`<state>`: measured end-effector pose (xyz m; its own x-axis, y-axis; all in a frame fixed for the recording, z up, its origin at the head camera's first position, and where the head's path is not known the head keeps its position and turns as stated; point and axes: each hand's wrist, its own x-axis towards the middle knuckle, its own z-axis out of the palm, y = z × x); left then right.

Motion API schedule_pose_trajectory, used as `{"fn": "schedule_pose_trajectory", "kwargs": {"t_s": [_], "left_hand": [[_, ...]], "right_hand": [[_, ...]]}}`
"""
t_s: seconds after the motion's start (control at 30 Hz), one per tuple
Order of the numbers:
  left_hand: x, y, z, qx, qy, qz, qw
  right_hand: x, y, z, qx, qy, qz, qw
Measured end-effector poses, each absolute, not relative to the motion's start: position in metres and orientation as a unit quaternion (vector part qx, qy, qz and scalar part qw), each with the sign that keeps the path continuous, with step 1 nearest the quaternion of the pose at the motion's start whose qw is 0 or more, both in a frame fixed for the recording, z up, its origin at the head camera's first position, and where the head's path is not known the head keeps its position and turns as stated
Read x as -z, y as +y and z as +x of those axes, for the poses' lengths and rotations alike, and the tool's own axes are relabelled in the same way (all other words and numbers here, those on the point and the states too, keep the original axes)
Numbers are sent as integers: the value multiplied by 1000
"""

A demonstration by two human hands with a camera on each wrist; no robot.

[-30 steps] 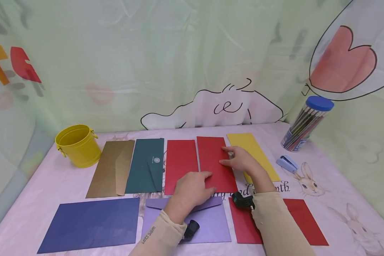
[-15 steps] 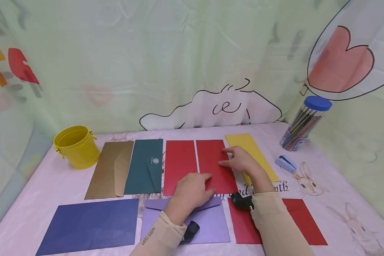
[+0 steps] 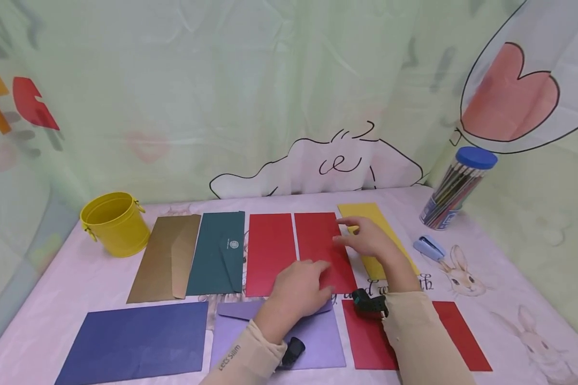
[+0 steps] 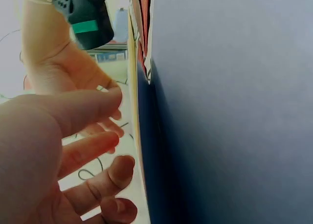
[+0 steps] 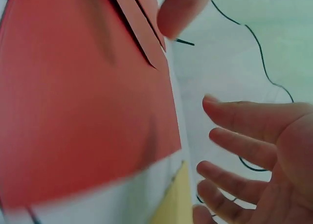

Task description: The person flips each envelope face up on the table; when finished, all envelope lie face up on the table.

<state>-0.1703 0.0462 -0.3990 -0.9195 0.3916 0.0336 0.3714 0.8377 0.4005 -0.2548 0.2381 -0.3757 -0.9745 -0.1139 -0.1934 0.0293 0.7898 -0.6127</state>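
Observation:
My left hand [image 3: 303, 286] is over the near end of the red envelopes, its fingers loosely bent with nothing between them. My right hand [image 3: 366, 238] is at the right edge of the right red envelope [image 3: 320, 240], overlapping the yellow envelope [image 3: 373, 214]. Beside that one lies the left red envelope [image 3: 271, 246], their far edges level. In the right wrist view, the right hand's spread fingers [image 5: 234, 111] are apart from the red paper. The left wrist view shows the left thumb [image 4: 93, 104] and fingertips holding nothing.
Left of the red pair lie a dark green envelope [image 3: 214, 251] and a brown envelope [image 3: 161, 262]. Nearer are a blue envelope [image 3: 139, 342], a lavender envelope [image 3: 318, 347] and another red envelope [image 3: 459, 334]. A yellow bucket [image 3: 120, 230], pencil jar [image 3: 455, 187] and blue stapler [image 3: 430, 247] stand around.
The right red envelope has slid slightly toward me, its far edge now in line with the left one's. Both hands have since eased off it, the left hand shifting a little right.

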Motion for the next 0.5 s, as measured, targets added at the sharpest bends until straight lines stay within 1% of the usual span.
{"fn": "schedule_pose_trajectory", "kwargs": {"t_s": [0.13,0.33,0.5], "left_hand": [[394,57,-176,-194,954,226,35],[386,86,-191,-170,950,256,54],[386,112,-199,-150,952,259,63]], "right_hand": [[364,253,-259,263,956,-44,121],[355,288,-277,152,979,-64,124],[364,306,-292,88,979,-59,174]]}}
